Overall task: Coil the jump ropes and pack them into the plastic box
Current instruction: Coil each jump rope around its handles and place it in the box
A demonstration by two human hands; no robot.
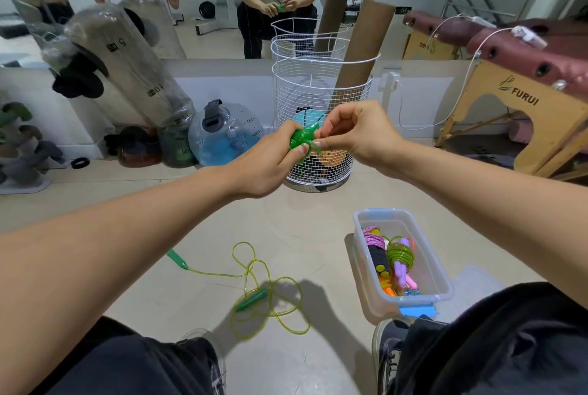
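- A gym floor (296,229) of pale tile, mirror wall behind.
- The green coiled rope (302,141) sits at screen centre, held up in the air: the left hand (270,162) grips the bundle, and the right hand (356,133) pinches its loose end at 3 o'clock.
- It looks light, springy and slick, so it is best held across the coils.
- A loose green rope (267,293) lies on the floor at 6 o'clock.
- The plastic box (423,254), at 4 o'clock, holds coiled ropes.
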